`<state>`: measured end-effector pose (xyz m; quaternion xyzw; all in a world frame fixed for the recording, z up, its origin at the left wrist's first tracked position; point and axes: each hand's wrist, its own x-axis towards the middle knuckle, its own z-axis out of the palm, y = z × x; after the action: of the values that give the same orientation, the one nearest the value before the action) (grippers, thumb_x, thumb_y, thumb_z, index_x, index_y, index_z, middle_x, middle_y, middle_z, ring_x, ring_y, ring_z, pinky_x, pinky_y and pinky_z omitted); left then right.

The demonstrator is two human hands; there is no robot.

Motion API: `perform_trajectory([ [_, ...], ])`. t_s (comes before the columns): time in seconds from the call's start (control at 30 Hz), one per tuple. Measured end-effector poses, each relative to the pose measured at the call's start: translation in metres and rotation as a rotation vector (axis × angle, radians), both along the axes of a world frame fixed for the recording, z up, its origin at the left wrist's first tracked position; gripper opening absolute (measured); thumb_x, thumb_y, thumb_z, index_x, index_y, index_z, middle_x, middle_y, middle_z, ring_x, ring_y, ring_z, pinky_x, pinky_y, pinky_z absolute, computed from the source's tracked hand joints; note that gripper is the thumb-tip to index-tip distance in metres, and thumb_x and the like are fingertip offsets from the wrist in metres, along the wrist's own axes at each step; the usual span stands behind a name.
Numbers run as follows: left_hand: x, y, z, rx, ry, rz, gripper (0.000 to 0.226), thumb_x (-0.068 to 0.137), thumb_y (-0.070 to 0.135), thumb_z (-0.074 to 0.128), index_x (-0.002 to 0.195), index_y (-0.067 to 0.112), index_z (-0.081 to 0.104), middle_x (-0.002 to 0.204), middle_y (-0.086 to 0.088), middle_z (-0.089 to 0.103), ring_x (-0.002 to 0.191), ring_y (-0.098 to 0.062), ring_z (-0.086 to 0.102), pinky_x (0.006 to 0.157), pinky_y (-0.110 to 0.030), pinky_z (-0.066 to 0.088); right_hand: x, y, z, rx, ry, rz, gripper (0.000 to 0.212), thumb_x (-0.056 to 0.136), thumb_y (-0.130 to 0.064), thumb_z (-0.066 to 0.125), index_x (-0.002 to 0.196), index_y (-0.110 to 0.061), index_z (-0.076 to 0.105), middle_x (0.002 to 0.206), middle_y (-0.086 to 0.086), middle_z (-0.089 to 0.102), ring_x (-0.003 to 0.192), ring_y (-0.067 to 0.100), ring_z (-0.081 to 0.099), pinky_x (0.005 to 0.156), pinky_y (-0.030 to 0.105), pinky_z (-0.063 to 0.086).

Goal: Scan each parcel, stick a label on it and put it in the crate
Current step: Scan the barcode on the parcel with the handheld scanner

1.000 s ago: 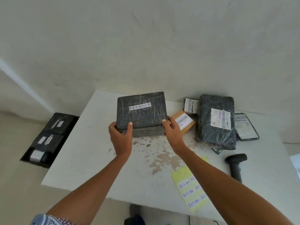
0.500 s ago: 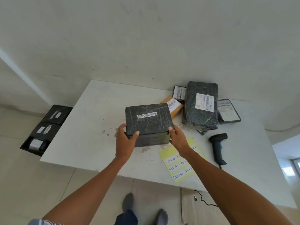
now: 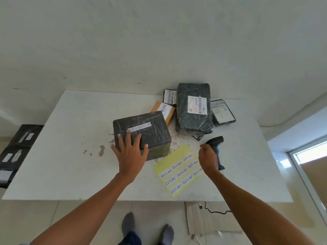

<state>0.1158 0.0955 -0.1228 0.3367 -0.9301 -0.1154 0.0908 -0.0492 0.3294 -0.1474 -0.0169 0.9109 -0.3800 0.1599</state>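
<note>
Head view is showing me the parcel (image 3: 152, 128) sitting flat on the worktop (image 3: 79, 121), near the middle and just left of the label sheet (image 3: 178, 171). The left hand (image 3: 131, 152) is pressing on its top with the grip fully spread, fingers straight, clasping nothing. The right hand (image 3: 208, 159) is lying against the scanner (image 3: 215, 139) handle. Its fingers are hiding behind the palm, so I am not able to tell whether that grip is closing on it.

What is worrying me: one left fingertip is touching the near end of the barcode strip (image 3: 139, 127), and I am judging that it could be masking bars and spoiling the read. The wrap is looking glossy and creased, so glare may be doing the same. Other parcels (image 3: 193, 106) are lying close behind with codes facing up, so a loosely aimed beam could be picking up the wrong one. A cable (image 3: 215, 211), probably the scanner's, is trailing below the front edge and could be snagging.

The parcel is looking like a squat box in dark, tape-streaked film, carrying one white strip on top.
</note>
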Motion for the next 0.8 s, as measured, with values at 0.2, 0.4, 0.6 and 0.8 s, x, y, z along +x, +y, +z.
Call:
perform_trajectory([
  [0.2, -0.015, 0.018, -0.021, -0.131, 0.018, -0.019, 0.056, 0.098, 0.052, 0.028, 0.143, 0.025, 0.049, 0.154, -0.012, 0.039, 0.144, -0.046, 0.024, 0.109, -0.067, 0.023, -0.030, 0.035, -0.020, 0.344, 0.069, -0.039, 0.035, 0.096, -0.018, 0.050, 0.129, -0.006, 0.048, 0.126, 0.020, 0.053, 0.115, 0.039, 0.050, 0.094, 0.049, 0.046],
  [0.4, -0.030, 0.033, -0.031, -0.156, 0.060, -0.035, 0.054, 0.099, 0.055, 0.029, 0.144, 0.031, 0.047, 0.157, -0.007, 0.036, 0.146, -0.040, 0.023, 0.110, -0.061, 0.022, -0.049, 0.041, -0.046, 0.387, -0.076, -0.028, 0.049, 0.092, -0.023, 0.064, 0.129, -0.001, 0.040, 0.131, 0.022, 0.049, 0.122, 0.042, 0.047, 0.094, 0.051, 0.044],
  [0.6, -0.036, 0.038, -0.026, -0.139, 0.050, -0.033, 0.055, 0.095, 0.060, 0.035, 0.142, 0.034, 0.049, 0.155, -0.002, 0.040, 0.145, -0.036, 0.028, 0.106, -0.055, 0.028, -0.044, 0.036, -0.039, 0.164, -0.062, -0.159, 0.042, 0.086, -0.021, 0.063, 0.121, -0.006, 0.046, 0.117, 0.017, 0.054, 0.106, 0.037, 0.053, 0.084, 0.048, 0.047],
  [0.8, -0.033, 0.026, -0.014, -0.101, 0.027, -0.050, 0.057, 0.090, 0.071, 0.038, 0.135, 0.039, 0.053, 0.148, 0.006, 0.047, 0.140, -0.031, 0.037, 0.096, -0.047, 0.040, 0.003, 0.013, 0.026, -0.291, -0.007, -0.183, 0.013, 0.082, -0.038, 0.052, 0.087, -0.027, 0.048, 0.075, 0.002, 0.057, 0.065, 0.019, 0.053, 0.059, 0.041, 0.048],
])
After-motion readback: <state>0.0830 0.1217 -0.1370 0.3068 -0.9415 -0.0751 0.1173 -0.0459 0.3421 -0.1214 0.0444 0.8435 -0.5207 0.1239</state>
